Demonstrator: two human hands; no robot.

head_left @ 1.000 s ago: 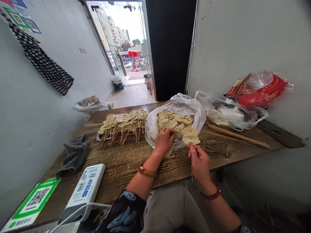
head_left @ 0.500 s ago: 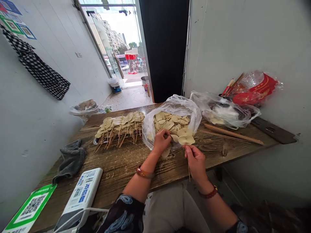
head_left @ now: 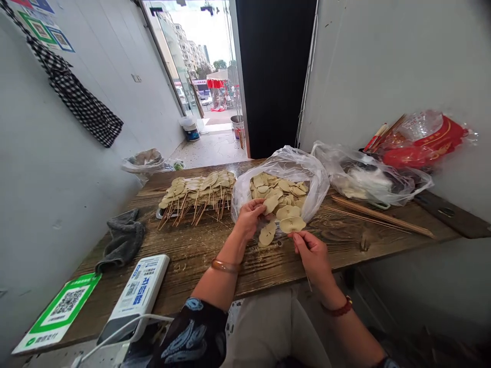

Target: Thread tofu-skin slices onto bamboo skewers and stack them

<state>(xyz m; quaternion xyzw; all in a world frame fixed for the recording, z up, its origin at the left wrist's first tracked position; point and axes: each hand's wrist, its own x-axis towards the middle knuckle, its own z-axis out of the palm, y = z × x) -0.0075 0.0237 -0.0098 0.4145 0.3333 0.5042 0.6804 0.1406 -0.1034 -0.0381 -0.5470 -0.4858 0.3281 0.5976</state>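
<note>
Between the fingers of my left hand is a thin, pale, oval slice, held at the front of the open plastic bag. My right hand pinches a thin wooden skewer, whose lower end sticks out below the fist. Two slices are threaded on that skewer, one above the other, just above my fingertips. A loose slice lies on the table between my hands. Many more slices fill the bag. The skewer's tip is hidden behind the slices.
Left of the bag, filled skewers are piled on a tray. Bare skewers lie to the right, by another plastic bag. A grey cloth, a white box-shaped device and a QR-code card occupy the left side.
My left hand has lifted a slice up at the bag's mouth, uncovering the loose slice on the table. My right hand keeps the skewer, now tilted more. The whole view has shifted slightly.
</note>
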